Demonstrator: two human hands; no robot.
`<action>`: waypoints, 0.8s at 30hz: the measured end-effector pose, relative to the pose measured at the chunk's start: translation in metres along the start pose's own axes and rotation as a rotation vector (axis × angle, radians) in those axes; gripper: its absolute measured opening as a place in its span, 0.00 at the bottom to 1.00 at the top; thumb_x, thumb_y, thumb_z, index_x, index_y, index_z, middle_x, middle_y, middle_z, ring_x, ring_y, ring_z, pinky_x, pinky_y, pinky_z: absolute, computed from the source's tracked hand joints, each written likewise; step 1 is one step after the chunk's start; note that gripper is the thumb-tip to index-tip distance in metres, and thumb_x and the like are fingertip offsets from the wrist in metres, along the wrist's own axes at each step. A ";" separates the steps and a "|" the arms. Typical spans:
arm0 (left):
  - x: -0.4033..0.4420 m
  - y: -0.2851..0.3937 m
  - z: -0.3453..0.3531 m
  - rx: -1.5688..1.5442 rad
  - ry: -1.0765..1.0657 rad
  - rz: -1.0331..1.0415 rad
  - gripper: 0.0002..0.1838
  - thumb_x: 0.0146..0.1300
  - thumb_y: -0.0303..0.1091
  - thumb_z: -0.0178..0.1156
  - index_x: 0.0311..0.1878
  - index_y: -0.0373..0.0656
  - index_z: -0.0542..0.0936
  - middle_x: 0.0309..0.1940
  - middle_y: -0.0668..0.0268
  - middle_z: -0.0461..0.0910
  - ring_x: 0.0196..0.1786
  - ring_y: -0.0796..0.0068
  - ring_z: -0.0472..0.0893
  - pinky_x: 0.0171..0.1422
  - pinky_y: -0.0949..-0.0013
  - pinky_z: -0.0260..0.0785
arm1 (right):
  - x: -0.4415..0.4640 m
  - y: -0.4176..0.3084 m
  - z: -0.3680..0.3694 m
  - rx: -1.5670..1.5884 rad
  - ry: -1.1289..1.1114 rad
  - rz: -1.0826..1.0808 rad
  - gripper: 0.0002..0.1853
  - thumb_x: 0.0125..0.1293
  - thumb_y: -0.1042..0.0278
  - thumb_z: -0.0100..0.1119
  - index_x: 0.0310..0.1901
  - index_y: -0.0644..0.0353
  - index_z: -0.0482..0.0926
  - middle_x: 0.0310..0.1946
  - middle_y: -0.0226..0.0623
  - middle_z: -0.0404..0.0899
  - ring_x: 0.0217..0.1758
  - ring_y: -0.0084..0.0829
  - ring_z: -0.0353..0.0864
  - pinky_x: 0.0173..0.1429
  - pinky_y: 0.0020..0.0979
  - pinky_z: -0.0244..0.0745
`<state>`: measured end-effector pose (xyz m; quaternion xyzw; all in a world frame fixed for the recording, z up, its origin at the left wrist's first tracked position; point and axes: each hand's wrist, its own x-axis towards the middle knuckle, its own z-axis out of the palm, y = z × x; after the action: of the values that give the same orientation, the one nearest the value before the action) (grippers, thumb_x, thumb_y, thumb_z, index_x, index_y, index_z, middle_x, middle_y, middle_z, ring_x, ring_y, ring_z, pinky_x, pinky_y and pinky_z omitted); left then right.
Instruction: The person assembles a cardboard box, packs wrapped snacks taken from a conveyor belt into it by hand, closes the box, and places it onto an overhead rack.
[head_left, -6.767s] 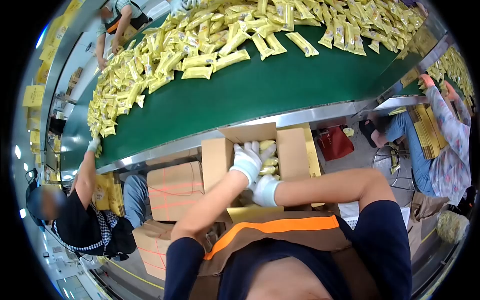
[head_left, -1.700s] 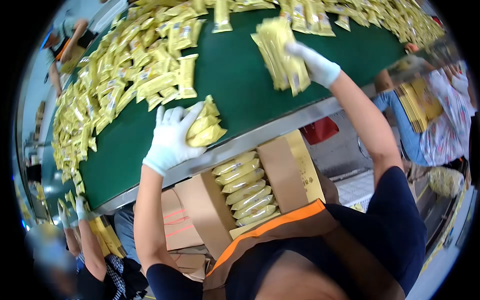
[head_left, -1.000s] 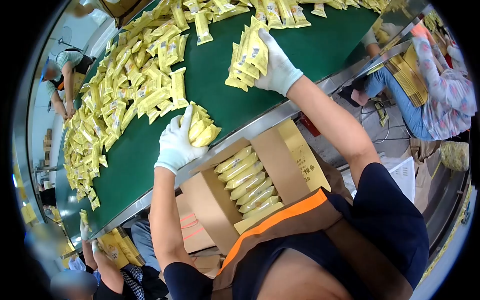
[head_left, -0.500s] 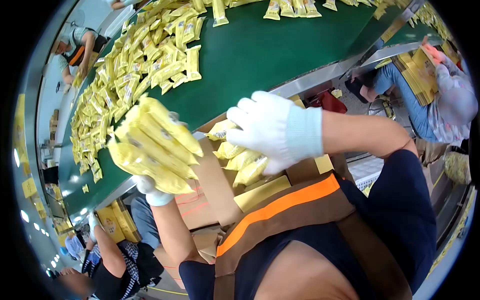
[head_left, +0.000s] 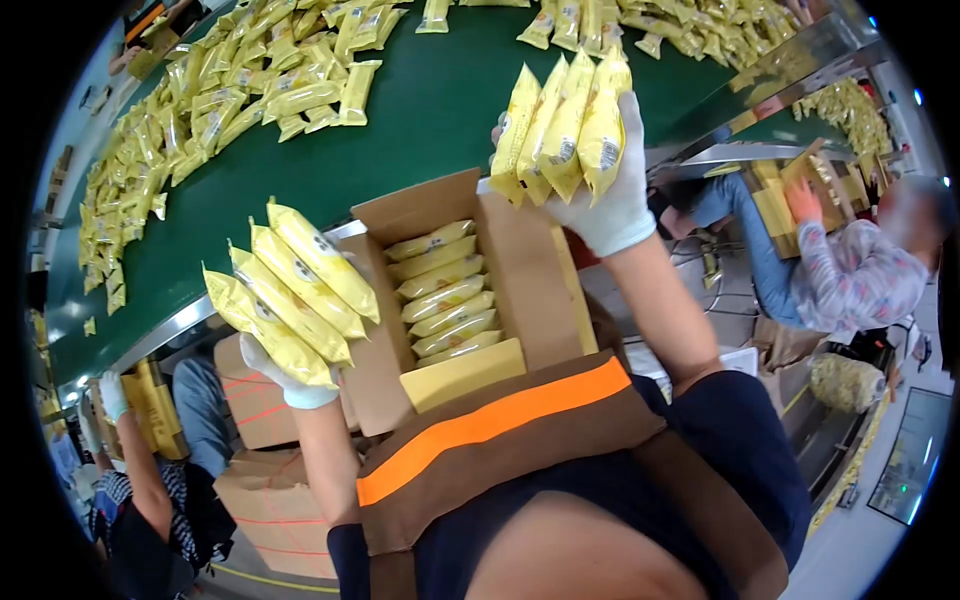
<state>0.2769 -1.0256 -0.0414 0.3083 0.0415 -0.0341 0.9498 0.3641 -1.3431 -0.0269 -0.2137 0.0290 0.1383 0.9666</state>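
Observation:
My left hand (head_left: 290, 380), in a white glove, grips a fan of several yellow snack packets (head_left: 293, 285) left of the open cardboard box (head_left: 535, 290). Most of its fingers are hidden behind them. My right hand (head_left: 612, 205), also gloved, holds another bundle of several yellow packets (head_left: 566, 125) upright over the green belt's near edge. Inside the box, between the two hands, yellow packets (head_left: 440, 290) stand side by side in a row. Its flaps are folded outward, and a yellow card flap (head_left: 462, 375) lies at the side closest to me.
A green conveyor belt (head_left: 430, 100) runs across the front, with a heap of yellow packets (head_left: 215, 105) at left and more at the far edge. Taped cartons (head_left: 275, 500) stand at lower left. A seated co-worker (head_left: 850, 260) handles boxes at right; another person (head_left: 140, 500) sits at left.
My right hand has moved from over the box up and right, and now holds a bundle of packets. My left hand's bundle is lower and tilted differently. The box's packet row now shows clearly.

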 end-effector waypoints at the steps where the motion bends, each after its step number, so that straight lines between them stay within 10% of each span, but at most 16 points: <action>1: -0.004 -0.005 0.001 0.021 0.019 -0.013 0.57 0.50 0.67 0.66 0.77 0.45 0.56 0.68 0.50 0.65 0.68 0.46 0.69 0.73 0.44 0.64 | -0.004 0.003 -0.001 0.069 0.006 -0.006 0.43 0.66 0.28 0.49 0.69 0.57 0.62 0.58 0.52 0.69 0.61 0.50 0.71 0.69 0.53 0.67; 6: -0.006 -0.020 -0.027 0.178 -0.040 -0.003 0.55 0.54 0.69 0.61 0.77 0.43 0.56 0.70 0.49 0.63 0.68 0.37 0.67 0.75 0.34 0.56 | -0.017 0.010 -0.003 0.228 0.037 0.015 0.39 0.66 0.30 0.51 0.65 0.56 0.67 0.57 0.50 0.69 0.61 0.51 0.69 0.70 0.54 0.64; 13: -0.007 -0.024 -0.026 0.065 0.013 0.014 0.54 0.53 0.64 0.66 0.76 0.43 0.57 0.70 0.56 0.65 0.70 0.54 0.69 0.73 0.51 0.65 | -0.025 0.007 -0.005 0.222 0.010 0.050 0.42 0.65 0.28 0.49 0.66 0.58 0.65 0.57 0.51 0.69 0.61 0.51 0.70 0.70 0.53 0.65; 16: -0.007 -0.023 -0.029 0.083 0.070 0.048 0.54 0.53 0.63 0.66 0.77 0.43 0.56 0.71 0.57 0.64 0.71 0.55 0.68 0.74 0.52 0.63 | -0.041 0.014 0.021 -0.420 0.006 -0.063 0.42 0.66 0.35 0.55 0.71 0.59 0.60 0.54 0.48 0.75 0.56 0.47 0.78 0.63 0.54 0.74; 20: -0.005 -0.027 -0.023 0.093 0.159 0.113 0.53 0.55 0.64 0.64 0.76 0.42 0.56 0.71 0.55 0.65 0.70 0.53 0.69 0.73 0.50 0.64 | -0.035 0.022 0.059 -2.334 -0.751 -0.555 0.25 0.51 0.57 0.69 0.50 0.58 0.76 0.43 0.45 0.77 0.51 0.41 0.79 0.53 0.44 0.73; 22: -0.003 -0.027 -0.013 0.138 0.030 0.054 0.52 0.56 0.68 0.58 0.77 0.45 0.56 0.70 0.51 0.64 0.70 0.49 0.68 0.74 0.45 0.61 | -0.030 0.057 0.058 -2.570 -0.886 -0.126 0.22 0.43 0.60 0.71 0.41 0.55 0.77 0.42 0.41 0.73 0.47 0.39 0.75 0.46 0.39 0.67; 24: -0.001 -0.027 -0.011 0.200 -0.013 -0.020 0.54 0.55 0.70 0.58 0.77 0.45 0.56 0.69 0.48 0.64 0.69 0.47 0.69 0.74 0.46 0.62 | -0.032 0.096 0.028 -2.670 -1.180 -0.217 0.15 0.47 0.65 0.66 0.39 0.56 0.80 0.38 0.40 0.75 0.45 0.38 0.76 0.45 0.38 0.66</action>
<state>0.2730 -1.0409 -0.0655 0.4010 0.0348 -0.0497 0.9141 0.3064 -1.2558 -0.0364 -0.8462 -0.5255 0.0554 -0.0684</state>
